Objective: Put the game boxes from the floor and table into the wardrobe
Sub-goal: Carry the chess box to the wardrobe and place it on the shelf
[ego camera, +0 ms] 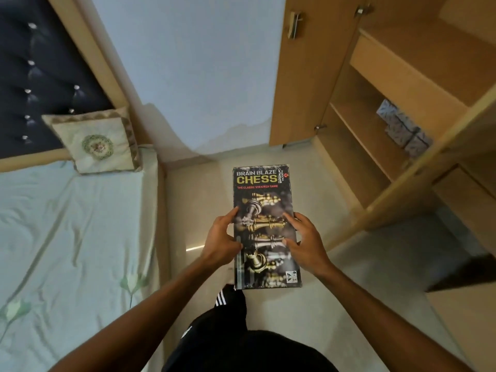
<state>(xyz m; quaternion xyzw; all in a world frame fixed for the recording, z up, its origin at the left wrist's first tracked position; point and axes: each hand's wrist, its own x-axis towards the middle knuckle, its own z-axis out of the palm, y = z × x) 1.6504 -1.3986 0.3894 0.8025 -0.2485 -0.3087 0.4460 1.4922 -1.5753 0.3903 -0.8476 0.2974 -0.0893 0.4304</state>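
A long dark chess game box (pixel 261 189) with gold lettering is held flat in front of me, above the pale floor. My left hand (pixel 221 241) grips its left edge and my right hand (pixel 306 244) grips its right edge, thumbs on the lid. The wooden wardrobe (pixel 397 103) stands open at the right, its shelves facing me. Grey patterned boxes (pixel 402 128) sit on one middle shelf.
A bed (pixel 67 237) with a pale green sheet and a cushion (pixel 96 143) fills the left side. The open wardrobe door (pixel 303 76) stands ahead against the wall. A narrow strip of tiled floor (pixel 193 205) runs between bed and wardrobe.
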